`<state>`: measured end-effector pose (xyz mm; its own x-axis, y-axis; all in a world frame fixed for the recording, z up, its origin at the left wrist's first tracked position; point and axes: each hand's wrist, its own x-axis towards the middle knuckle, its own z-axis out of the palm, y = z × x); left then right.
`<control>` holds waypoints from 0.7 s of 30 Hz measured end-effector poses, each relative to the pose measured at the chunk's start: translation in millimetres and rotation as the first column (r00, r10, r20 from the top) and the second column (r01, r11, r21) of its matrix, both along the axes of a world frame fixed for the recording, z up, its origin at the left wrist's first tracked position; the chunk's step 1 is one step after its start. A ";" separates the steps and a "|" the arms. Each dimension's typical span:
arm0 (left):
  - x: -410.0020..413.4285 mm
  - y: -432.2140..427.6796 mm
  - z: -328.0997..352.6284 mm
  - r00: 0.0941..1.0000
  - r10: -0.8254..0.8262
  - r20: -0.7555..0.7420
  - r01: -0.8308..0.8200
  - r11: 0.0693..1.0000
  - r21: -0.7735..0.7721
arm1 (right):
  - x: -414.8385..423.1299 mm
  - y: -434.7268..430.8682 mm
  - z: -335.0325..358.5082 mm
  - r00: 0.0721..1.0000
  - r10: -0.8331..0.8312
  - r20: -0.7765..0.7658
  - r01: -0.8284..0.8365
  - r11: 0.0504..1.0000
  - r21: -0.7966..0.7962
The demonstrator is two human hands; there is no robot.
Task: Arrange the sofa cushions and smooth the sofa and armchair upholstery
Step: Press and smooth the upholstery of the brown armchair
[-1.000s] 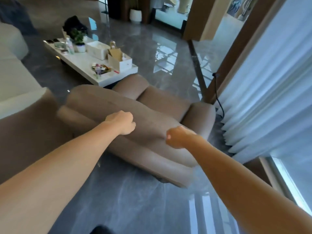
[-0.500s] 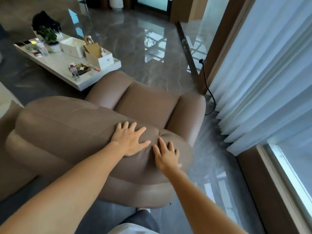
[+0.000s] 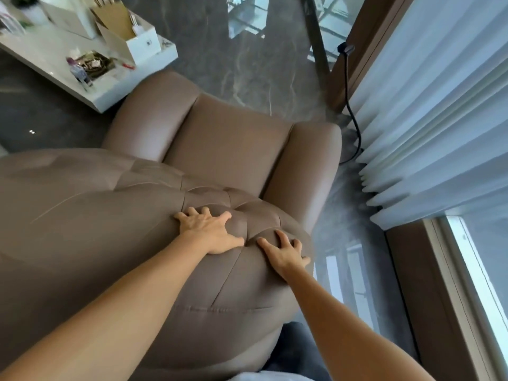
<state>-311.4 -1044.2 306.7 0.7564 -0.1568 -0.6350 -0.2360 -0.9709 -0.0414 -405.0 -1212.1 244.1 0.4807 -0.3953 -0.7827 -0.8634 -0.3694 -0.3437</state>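
A taupe leather armchair (image 3: 225, 144) fills the middle of the head view, seen from behind and above. Its padded, stitched backrest (image 3: 110, 221) bulges toward me. My left hand (image 3: 209, 232) lies flat on the backrest's top with fingers spread. My right hand (image 3: 286, 251) presses the backrest's right edge, fingers apart and slightly curled into the leather. Neither hand holds anything. The seat cushion and both armrests show beyond the backrest.
A white low table (image 3: 110, 92) with boxes, a paper bag and small items stands at the upper left, close to the chair's left armrest. White pleated curtains (image 3: 428, 119) and a window frame run along the right. A black cable (image 3: 354, 111) hangs by the curtain. Glossy grey floor.
Both fists opened and came down flat on the armchair backrest. I have moved closer over the chair, and both hands have slid slightly forward along the top.
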 end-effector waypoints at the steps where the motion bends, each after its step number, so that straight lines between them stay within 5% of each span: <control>1: 5.7 -8.7 -0.8 1.000 0.023 -0.015 -0.022 1.000 0.021 | 7.4 -5.3 -0.2 1.000 -0.002 -0.012 0.002 1.000 -0.001; 10: 44.7 -81.6 -7.0 0.983 0.158 -0.090 -0.140 0.973 0.181 | 65.6 -70.4 -18.3 0.975 0.220 -0.017 -0.219 0.974 0.062; 21: 41.1 -174.4 -1.3 0.928 0.372 -0.038 -0.349 0.898 0.269 | 106.2 -176.1 -15.0 0.833 0.553 0.008 -0.542 0.812 0.217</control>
<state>-270.3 -1218.6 305.4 0.6711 0.2903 -0.6821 0.1143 -0.9497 -0.2917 -298.8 -1388.2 229.1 0.5255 0.0901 -0.8460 -0.5580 -0.7141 -0.4227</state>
